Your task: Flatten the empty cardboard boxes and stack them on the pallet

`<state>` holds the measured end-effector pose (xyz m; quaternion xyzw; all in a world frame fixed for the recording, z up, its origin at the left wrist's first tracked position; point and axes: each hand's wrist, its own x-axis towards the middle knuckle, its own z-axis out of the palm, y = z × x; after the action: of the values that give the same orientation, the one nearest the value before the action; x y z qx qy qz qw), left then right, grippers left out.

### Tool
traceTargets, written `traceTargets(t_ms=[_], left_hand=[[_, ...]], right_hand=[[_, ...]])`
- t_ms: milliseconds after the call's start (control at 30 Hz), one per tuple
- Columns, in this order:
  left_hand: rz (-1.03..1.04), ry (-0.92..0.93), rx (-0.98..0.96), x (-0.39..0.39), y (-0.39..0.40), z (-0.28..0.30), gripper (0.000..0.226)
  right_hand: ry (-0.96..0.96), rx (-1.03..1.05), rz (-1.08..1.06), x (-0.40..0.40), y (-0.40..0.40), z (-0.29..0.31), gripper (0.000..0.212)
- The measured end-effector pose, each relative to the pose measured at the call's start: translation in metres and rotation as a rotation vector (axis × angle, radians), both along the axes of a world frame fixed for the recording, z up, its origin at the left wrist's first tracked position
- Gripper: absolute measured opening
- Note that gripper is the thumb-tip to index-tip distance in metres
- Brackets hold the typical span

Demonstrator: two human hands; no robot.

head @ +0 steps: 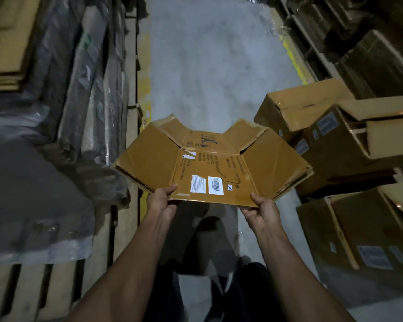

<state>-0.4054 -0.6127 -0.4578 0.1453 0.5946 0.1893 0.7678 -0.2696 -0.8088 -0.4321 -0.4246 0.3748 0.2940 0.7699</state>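
Observation:
A flattened brown cardboard box (214, 163) with white barcode labels is held out in front of me above the aisle floor, its side flaps spread left and right. My left hand (161, 201) grips its near left corner, thumb on top. My right hand (263, 209) grips the near right corner the same way. A wooden pallet (123, 224) lies to the left, carrying wrapped sheets and a stack of flattened cardboard (7, 43) at the far left.
Several unflattened cardboard boxes (349, 140) are piled on the right, some with open flaps. The grey concrete aisle (207, 66) with yellow floor lines runs ahead. Dark plastic-wrapped material (63, 112) covers the left pallet. My legs show below.

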Motion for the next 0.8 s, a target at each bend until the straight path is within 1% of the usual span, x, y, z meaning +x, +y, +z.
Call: traceTargets(t_ms=[133,300,400,500,633,700,800], left_hand=[[0.020,0.021,0.008,-0.005,0.001,0.086,0.046],[0.032,0.007,0.029,-0.009,-0.007,0.164,0.044],[0.053,-0.022,0.048,-0.007,-0.016,0.195,0.039],[0.088,-0.058,0.075,0.002,-0.024,0.218,0.041],[0.190,-0.130,0.120,0.028,-0.044,0.253,0.040],[0.205,-0.176,0.150,0.042,-0.053,0.271,0.033],[0.219,-0.219,0.190,0.066,-0.073,0.297,0.012]], right_hand=[[0.004,0.003,-0.003,-0.006,0.003,0.079,0.050],[-0.024,0.041,0.003,-0.007,-0.001,0.150,0.043],[-0.042,0.067,0.024,0.000,-0.005,0.177,0.043],[-0.068,0.123,0.041,0.014,-0.009,0.197,0.039],[-0.059,0.230,0.102,0.049,-0.021,0.221,0.038],[-0.040,0.265,0.143,0.067,-0.024,0.233,0.042],[-0.060,0.295,0.212,0.100,-0.031,0.256,0.048]])
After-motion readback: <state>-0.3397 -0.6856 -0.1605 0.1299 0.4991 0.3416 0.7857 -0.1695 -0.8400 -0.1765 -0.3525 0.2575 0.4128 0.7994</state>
